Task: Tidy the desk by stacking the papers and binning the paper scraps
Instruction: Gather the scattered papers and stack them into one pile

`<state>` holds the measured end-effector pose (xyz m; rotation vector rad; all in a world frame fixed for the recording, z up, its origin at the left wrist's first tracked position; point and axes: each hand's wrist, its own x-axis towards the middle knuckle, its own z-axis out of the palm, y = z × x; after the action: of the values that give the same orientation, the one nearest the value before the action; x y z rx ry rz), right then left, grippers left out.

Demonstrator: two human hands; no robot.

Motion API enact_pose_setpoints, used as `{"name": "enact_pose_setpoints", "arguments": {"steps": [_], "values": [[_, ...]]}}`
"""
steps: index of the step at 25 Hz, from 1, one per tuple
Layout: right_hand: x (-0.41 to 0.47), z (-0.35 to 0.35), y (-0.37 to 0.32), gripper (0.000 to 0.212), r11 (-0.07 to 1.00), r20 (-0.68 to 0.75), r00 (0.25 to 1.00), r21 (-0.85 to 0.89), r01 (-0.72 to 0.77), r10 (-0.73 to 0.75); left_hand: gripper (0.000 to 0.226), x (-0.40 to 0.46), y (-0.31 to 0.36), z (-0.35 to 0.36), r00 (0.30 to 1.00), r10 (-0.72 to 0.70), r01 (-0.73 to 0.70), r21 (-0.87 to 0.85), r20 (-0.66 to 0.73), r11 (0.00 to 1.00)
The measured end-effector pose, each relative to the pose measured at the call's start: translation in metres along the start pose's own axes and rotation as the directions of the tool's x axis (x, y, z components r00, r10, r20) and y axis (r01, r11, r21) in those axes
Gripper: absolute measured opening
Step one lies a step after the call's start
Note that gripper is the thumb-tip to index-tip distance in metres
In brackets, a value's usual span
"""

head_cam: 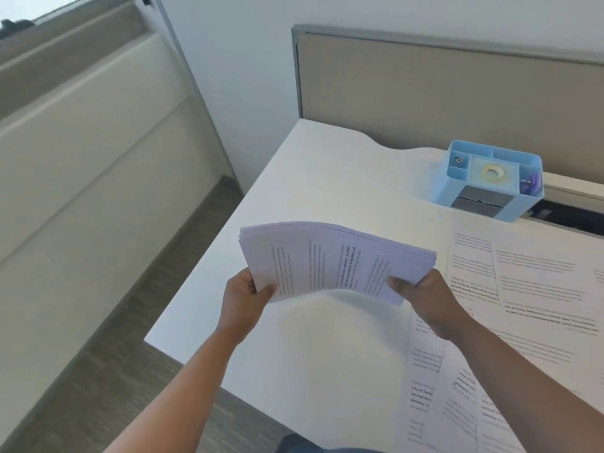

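Observation:
A stack of printed papers [330,259] hangs in the air above the white desk [327,178], bowed upward in the middle. My left hand [243,297] grips its near left corner, thumb on top. My right hand [425,297] grips the near right corner, thumb on the top sheet. Several more printed sheets [536,289] lie loose and overlapping on the right half of the desk, some running under my right forearm. No paper scraps or bin are in view.
A light blue desk organiser [490,181] with a tape roll stands at the back right. A grey partition panel [441,93] closes the desk's far side. The desk's left edge drops to a grey floor [130,371] beside a beige wall unit [81,158].

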<state>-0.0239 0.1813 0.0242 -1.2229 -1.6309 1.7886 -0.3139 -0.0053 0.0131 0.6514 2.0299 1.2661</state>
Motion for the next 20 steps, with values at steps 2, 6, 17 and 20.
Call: {"name": "enact_pose_setpoints", "arguments": {"steps": [2,6,17,20], "values": [[-0.002,-0.001,0.006,0.030,1.000,0.010,1.000,-0.012,-0.027,0.027,0.040,-0.007,-0.002,0.004,1.000,0.004,-0.006,-0.079,-0.019,0.997],[-0.004,0.004,0.006,0.030,0.998,-0.015,0.999,-0.032,-0.051,0.051,0.044,-0.010,0.007,0.011,1.000,-0.005,0.001,-0.218,-0.021,0.976],[-0.015,0.014,0.010,0.029,0.998,0.002,0.998,-0.033,-0.059,0.059,0.037,-0.021,0.002,0.019,0.999,-0.052,0.048,-0.271,-0.005,0.961],[-0.019,0.016,0.009,0.029,0.998,0.008,0.999,-0.030,-0.049,0.049,0.033,-0.019,0.000,0.017,0.999,-0.031,0.024,-0.244,-0.025,0.969]]}}
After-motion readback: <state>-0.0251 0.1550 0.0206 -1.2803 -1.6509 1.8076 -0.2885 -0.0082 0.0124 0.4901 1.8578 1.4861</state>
